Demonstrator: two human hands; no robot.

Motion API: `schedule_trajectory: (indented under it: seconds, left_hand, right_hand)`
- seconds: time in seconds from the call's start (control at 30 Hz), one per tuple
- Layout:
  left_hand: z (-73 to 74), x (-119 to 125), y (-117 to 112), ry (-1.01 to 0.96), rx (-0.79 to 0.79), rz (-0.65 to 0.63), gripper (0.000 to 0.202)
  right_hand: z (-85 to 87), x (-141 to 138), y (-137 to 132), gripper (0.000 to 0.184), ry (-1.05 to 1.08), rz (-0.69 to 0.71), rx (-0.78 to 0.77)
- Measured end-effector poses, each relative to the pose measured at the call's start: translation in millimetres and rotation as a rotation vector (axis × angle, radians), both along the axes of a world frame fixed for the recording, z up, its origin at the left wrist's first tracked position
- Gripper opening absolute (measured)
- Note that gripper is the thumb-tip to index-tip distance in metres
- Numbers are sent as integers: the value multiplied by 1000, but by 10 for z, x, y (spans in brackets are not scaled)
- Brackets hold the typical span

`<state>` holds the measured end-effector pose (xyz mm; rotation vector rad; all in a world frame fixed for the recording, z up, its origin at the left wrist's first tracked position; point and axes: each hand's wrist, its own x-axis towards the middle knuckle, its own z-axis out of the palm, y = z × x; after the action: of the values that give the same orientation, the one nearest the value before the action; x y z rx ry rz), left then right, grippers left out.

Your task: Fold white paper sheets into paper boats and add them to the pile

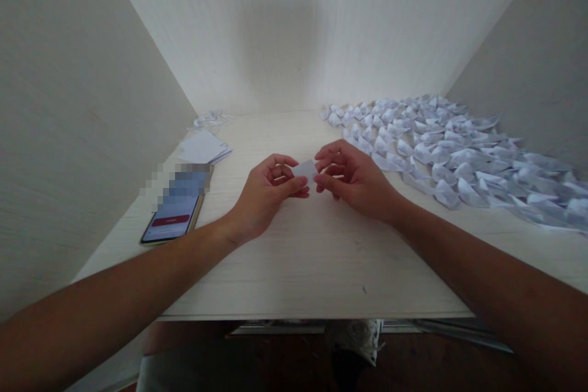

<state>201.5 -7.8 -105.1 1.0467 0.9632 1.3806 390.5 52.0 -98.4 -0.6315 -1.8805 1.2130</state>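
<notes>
A small folded piece of white paper (pixel 305 169) is held up above the middle of the table. My left hand (pixel 271 187) grips its left side, with the thumb in front and the fingers curled behind. On the other side, my right hand (pixel 356 180) pinches the paper's right edge between thumb and fingers. The exact shape of the fold is partly covered by my fingertips. Many folded white paper boats (pixel 441 147) lie in rows to the right, the nearest just beyond my right hand.
A smartphone (pixel 172 211) with its screen lit lies left of my left forearm. Behind it rests a stack of white paper sheets (pixel 202 147), with paper scraps (pixel 211 118) farther back. Walls close in the pale table (pixel 298 282) at the back and both sides.
</notes>
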Motion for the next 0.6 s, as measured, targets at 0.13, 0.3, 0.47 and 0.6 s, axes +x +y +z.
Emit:
schedule_trajectory:
  seconds: [0.13, 0.3, 0.47, 0.6]
  left_hand:
    - [13, 33, -29, -30, 35, 9, 43]
    - [8, 37, -20, 66, 123, 22, 31]
    - [21, -71, 50, 192, 117, -36, 30]
    - [12, -133, 85, 217, 114, -96, 34]
  right_hand:
    - [23, -1, -41, 20, -66, -50, 146]
    - [44, 16, -22, 29, -54, -45, 110]
    - [47, 39, 20, 35, -30, -27, 29]
    - [26, 49, 48, 32, -28, -37, 10]
